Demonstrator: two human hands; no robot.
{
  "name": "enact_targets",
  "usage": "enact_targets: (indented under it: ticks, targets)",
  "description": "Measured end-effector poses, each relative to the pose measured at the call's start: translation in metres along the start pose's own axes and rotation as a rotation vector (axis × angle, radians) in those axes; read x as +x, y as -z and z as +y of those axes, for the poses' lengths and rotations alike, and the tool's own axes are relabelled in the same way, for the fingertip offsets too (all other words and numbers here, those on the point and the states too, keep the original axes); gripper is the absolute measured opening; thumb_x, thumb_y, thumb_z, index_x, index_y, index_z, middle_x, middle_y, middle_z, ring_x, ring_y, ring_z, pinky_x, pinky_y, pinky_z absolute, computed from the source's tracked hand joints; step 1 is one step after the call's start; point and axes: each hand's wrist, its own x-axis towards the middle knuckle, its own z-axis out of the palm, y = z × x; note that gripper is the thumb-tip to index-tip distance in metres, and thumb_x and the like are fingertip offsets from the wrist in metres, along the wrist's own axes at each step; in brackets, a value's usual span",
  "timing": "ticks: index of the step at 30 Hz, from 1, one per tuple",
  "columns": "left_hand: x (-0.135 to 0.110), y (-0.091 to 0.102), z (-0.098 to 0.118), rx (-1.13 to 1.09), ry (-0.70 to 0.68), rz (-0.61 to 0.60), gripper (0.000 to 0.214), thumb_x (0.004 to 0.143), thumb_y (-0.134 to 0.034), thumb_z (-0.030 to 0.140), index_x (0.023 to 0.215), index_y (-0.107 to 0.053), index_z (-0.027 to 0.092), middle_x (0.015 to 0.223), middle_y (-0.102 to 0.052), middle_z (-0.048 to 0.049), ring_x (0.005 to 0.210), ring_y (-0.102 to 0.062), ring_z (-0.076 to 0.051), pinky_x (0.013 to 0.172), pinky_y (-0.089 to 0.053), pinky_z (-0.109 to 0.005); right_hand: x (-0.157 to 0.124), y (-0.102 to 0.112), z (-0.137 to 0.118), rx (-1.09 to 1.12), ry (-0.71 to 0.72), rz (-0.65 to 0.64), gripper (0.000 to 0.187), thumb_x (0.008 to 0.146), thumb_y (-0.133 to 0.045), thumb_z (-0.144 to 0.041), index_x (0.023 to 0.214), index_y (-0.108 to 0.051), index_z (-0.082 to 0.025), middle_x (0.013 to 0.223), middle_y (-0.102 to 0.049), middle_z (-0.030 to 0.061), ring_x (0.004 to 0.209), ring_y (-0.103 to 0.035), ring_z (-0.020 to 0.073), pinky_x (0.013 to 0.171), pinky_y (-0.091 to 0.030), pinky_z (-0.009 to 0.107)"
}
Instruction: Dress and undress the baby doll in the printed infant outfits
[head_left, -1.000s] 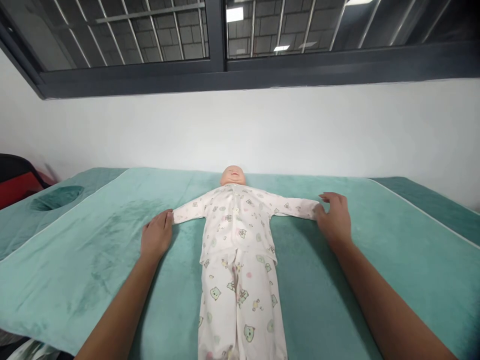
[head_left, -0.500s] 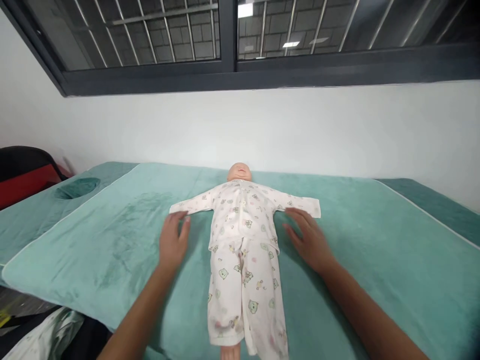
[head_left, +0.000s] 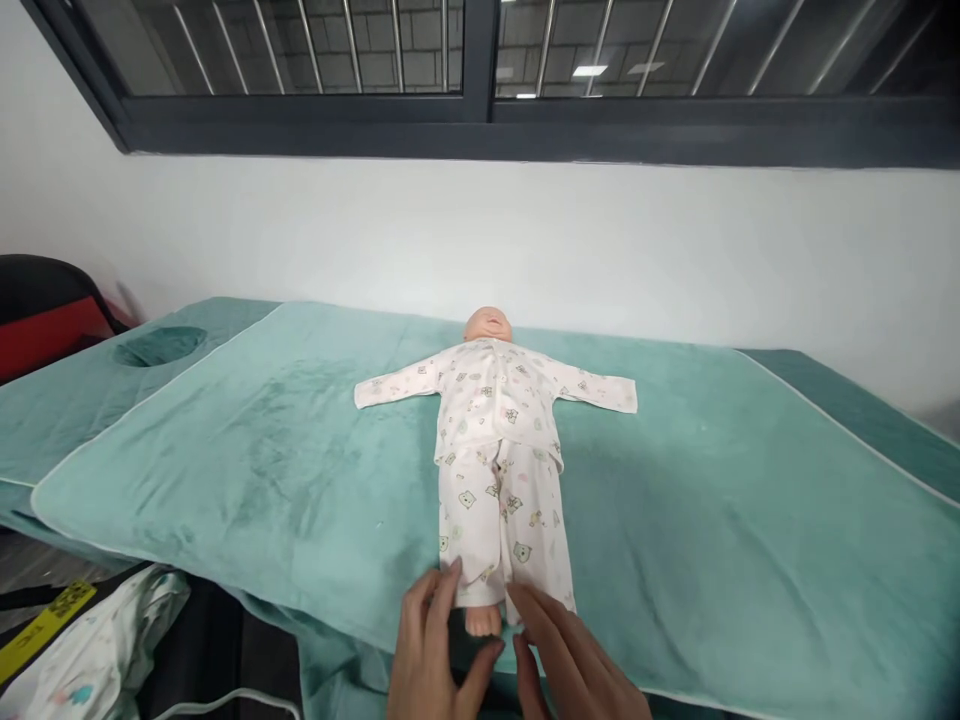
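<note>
On my feed the green blanket [head_left: 322, 470] spreads widest, and the doll [head_left: 495, 400] lies on its back mid-view, stretched between 12 and 6 o'clock, its trousers [head_left: 472, 520] lowermost. My left hand [head_left: 429, 650], just past 6, and right hand [head_left: 574, 665], near 5, have fingers parted; whether either touches cloth, I can't tell. An uneven tug could twist the trousers or catch the bare foot [head_left: 483, 621].

Head camera looks forward and down over the green cover [head_left: 300, 450] toward the wall [head_left: 675, 250]
</note>
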Motion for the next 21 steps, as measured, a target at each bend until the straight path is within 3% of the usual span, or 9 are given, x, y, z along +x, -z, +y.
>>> enact_targets:
  ticks: [3,5,8,11,16,21]
  targets:
    - [0.008,-0.005,-0.001,0.087,-0.040,-0.004,0.053,0.084,-0.060,0.024,0.135,-0.046,0.024,0.117,-0.058,-0.0125,0.106,-0.060,-0.025,0.084,-0.055,-0.041,0.005,-0.009,-0.003,-0.043,-0.034,-0.098,0.050,0.082,-0.051,-0.020,0.132,-0.054,-0.028,0.116,-0.070,0.0030,0.061,-0.073,0.0210,0.032,-0.050,0.028]
    - [0.013,-0.004,-0.002,0.110,-0.126,-0.028,0.054,0.084,-0.060,0.025,0.136,-0.046,0.023,0.107,-0.064,-0.0108,0.095,-0.062,-0.024,0.076,-0.056,-0.036,0.008,-0.014,-0.005,-0.070,-0.067,-0.152,0.045,0.083,-0.050,-0.021,0.127,-0.056,-0.026,0.116,-0.070,0.0025,0.054,-0.071,0.0181,0.027,-0.045,0.026]
    - [0.014,0.001,-0.003,0.111,-0.197,-0.004,0.054,0.088,-0.054,0.025,0.141,-0.042,0.022,0.099,-0.066,-0.0100,0.086,-0.063,-0.022,0.072,-0.054,-0.034,0.012,-0.021,-0.011,-0.105,-0.137,-0.154,0.033,0.085,-0.049,-0.022,0.116,-0.061,-0.026,0.110,-0.072,0.0029,0.062,-0.072,0.0183,0.036,-0.050,0.024]
    - [0.010,0.005,-0.003,0.119,-0.190,0.061,0.051,0.092,-0.047,0.026,0.143,-0.042,0.024,0.105,-0.064,-0.0122,0.091,-0.062,-0.023,0.076,-0.052,-0.036,0.015,-0.029,-0.019,-0.068,-0.165,-0.138,0.023,0.089,-0.048,-0.025,0.106,-0.063,-0.025,0.104,-0.072,0.0037,0.065,-0.072,0.0183,0.043,-0.054,0.024]
    - [0.005,0.009,-0.005,0.118,-0.168,0.114,0.044,0.092,-0.047,0.026,0.136,-0.051,0.027,0.102,-0.060,-0.0117,0.087,-0.061,-0.021,0.074,-0.053,-0.034,0.012,-0.037,-0.032,0.047,-0.192,-0.022,0.022,0.092,-0.043,-0.027,0.098,-0.065,-0.025,0.098,-0.071,0.0062,0.068,-0.071,0.0181,0.050,-0.055,0.024]
    - [0.007,0.013,-0.011,0.041,-0.116,0.076,0.039,0.093,-0.045,0.024,0.130,-0.058,0.027,0.102,-0.058,-0.0110,0.088,-0.063,-0.019,0.073,-0.056,-0.030,0.000,-0.043,-0.036,0.241,-0.240,0.070,0.021,0.092,-0.046,-0.031,0.091,-0.065,-0.024,0.090,-0.070,0.0053,0.058,-0.067,0.0144,0.048,-0.052,0.021]
